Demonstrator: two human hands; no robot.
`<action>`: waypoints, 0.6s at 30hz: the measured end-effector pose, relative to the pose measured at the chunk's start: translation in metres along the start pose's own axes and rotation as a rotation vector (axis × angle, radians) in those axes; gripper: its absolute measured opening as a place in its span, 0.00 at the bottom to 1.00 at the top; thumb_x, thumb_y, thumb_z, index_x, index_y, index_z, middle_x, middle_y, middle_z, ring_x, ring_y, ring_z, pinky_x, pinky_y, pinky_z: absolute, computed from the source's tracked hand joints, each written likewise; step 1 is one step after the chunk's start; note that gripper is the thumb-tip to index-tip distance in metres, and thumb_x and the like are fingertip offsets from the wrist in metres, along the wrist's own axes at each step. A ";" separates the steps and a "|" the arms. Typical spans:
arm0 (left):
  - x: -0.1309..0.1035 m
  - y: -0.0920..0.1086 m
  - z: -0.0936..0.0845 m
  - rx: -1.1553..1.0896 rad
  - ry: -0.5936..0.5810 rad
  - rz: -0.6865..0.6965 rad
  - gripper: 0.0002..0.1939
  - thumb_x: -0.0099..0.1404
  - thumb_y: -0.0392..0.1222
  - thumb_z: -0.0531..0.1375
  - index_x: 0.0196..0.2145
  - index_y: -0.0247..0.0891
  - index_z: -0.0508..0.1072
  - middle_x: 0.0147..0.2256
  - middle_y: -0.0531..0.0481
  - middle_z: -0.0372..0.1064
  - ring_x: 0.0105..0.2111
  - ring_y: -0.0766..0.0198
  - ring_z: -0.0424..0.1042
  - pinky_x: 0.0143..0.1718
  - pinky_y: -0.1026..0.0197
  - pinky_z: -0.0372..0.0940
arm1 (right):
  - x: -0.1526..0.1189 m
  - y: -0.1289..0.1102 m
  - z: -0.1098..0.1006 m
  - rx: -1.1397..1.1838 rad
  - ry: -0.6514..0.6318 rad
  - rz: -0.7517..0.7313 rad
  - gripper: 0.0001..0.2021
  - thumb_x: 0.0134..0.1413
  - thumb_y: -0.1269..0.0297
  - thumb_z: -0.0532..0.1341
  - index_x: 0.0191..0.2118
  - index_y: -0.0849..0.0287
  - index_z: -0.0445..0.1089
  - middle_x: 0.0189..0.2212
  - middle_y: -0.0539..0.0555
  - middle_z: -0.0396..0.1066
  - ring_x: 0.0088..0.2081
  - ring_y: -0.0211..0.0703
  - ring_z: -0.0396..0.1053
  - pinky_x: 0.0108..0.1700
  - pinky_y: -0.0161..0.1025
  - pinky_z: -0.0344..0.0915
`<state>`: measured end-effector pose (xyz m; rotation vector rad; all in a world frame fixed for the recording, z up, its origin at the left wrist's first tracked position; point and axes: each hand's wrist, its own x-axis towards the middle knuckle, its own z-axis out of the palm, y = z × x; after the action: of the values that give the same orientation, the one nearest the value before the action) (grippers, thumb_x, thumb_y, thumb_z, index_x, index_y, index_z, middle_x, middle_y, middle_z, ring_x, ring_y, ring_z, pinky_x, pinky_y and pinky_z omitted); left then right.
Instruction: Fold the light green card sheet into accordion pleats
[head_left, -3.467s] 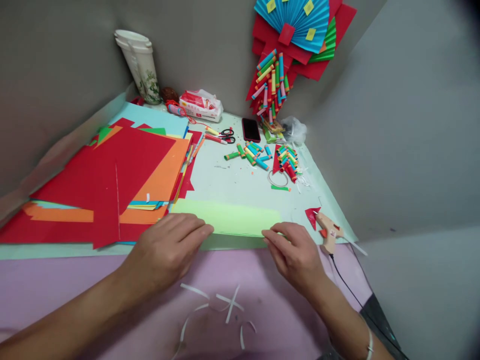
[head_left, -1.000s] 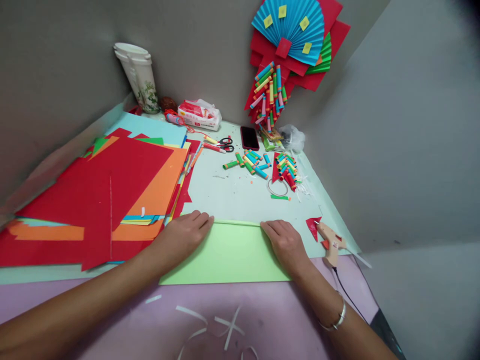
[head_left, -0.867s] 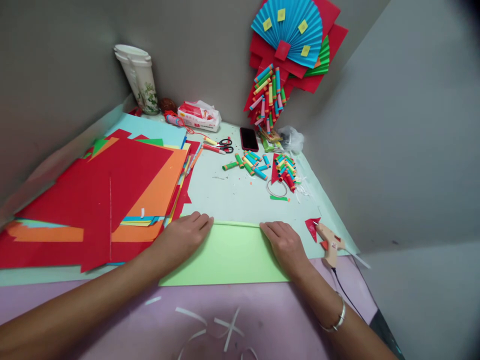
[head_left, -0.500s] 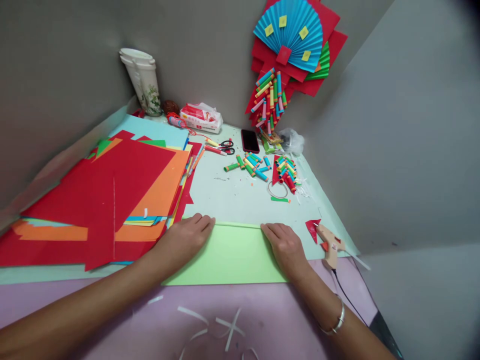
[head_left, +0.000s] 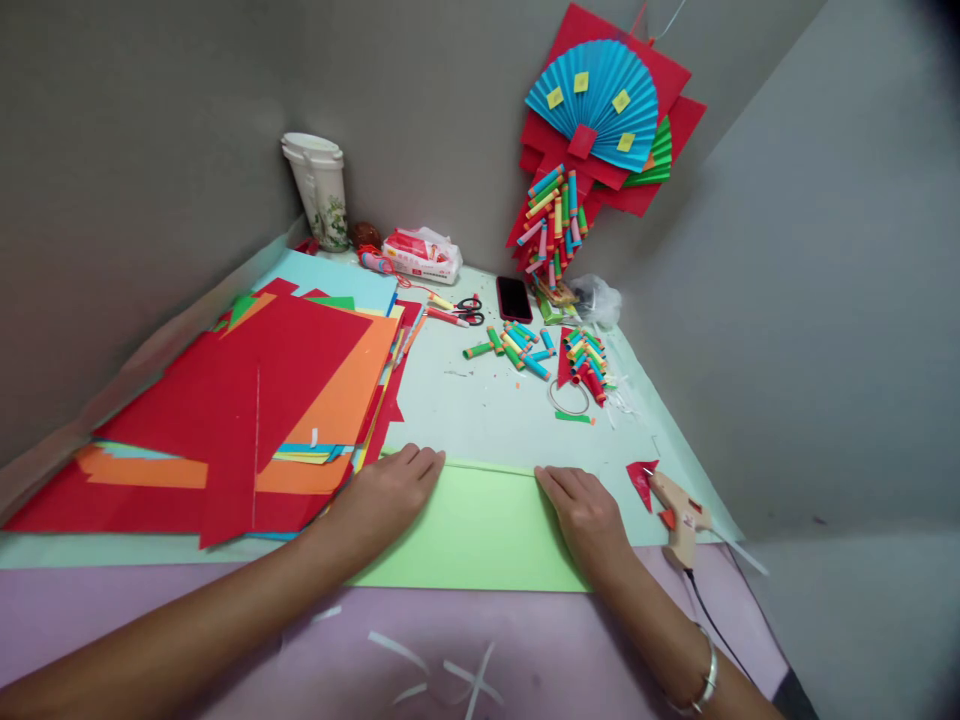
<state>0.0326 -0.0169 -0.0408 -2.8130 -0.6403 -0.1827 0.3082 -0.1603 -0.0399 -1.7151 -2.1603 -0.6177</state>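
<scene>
A light green sheet of paper point(head_left: 480, 530) lies flat in front of me, with a narrow fold running along its far edge. My left hand point(head_left: 401, 485) pinches that folded edge near its left end, fingers closed. At the right end my right hand point(head_left: 589, 510) grips the same fold between thumb and fingers. Between the two hands the fold stays straight and slightly raised. My fingertips partly hide the ends of the fold.
To the left lies a stack of red paper point(head_left: 292, 350) and orange paper. A glue gun point(head_left: 681, 515) rests at right. Behind are rolled paper tubes point(head_left: 517, 345), scissors point(head_left: 470, 310), a phone point(head_left: 514, 299), a tissue pack point(head_left: 422, 256) and a white cup point(head_left: 319, 190). A fan decoration point(head_left: 596, 105) hangs on the wall.
The view has shifted, so everything sits a little lower and further right in the picture. Both hands keep their hold on the fold, with little visible movement over the sheet.
</scene>
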 end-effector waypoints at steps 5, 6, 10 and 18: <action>0.000 0.002 -0.005 -0.023 -0.059 -0.019 0.28 0.63 0.22 0.53 0.60 0.31 0.66 0.44 0.41 0.73 0.44 0.56 0.71 0.40 0.56 0.69 | -0.003 0.000 0.003 0.012 -0.031 0.022 0.19 0.64 0.80 0.52 0.56 0.61 0.70 0.43 0.59 0.77 0.42 0.46 0.71 0.43 0.43 0.66; 0.000 0.002 -0.008 -0.016 -0.060 -0.012 0.28 0.63 0.22 0.52 0.60 0.31 0.66 0.43 0.42 0.73 0.44 0.56 0.71 0.40 0.56 0.68 | -0.003 0.000 0.003 0.014 -0.034 0.026 0.20 0.64 0.80 0.52 0.56 0.60 0.70 0.43 0.59 0.77 0.42 0.46 0.71 0.44 0.43 0.66; 0.000 0.002 -0.018 0.024 -0.051 0.019 0.27 0.63 0.21 0.52 0.59 0.28 0.67 0.44 0.42 0.73 0.44 0.57 0.71 0.39 0.58 0.67 | -0.005 -0.002 0.003 0.006 -0.031 0.039 0.21 0.64 0.81 0.51 0.56 0.60 0.69 0.44 0.58 0.77 0.42 0.46 0.70 0.45 0.43 0.66; 0.001 0.005 -0.021 0.007 -0.065 0.011 0.27 0.64 0.22 0.51 0.60 0.27 0.66 0.46 0.41 0.74 0.45 0.56 0.71 0.42 0.57 0.67 | -0.006 -0.004 0.002 -0.027 -0.022 0.025 0.21 0.64 0.82 0.51 0.58 0.61 0.68 0.44 0.59 0.77 0.43 0.47 0.70 0.45 0.43 0.67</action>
<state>0.0341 -0.0271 -0.0214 -2.8250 -0.6383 -0.0872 0.3060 -0.1654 -0.0449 -1.7681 -2.1513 -0.6266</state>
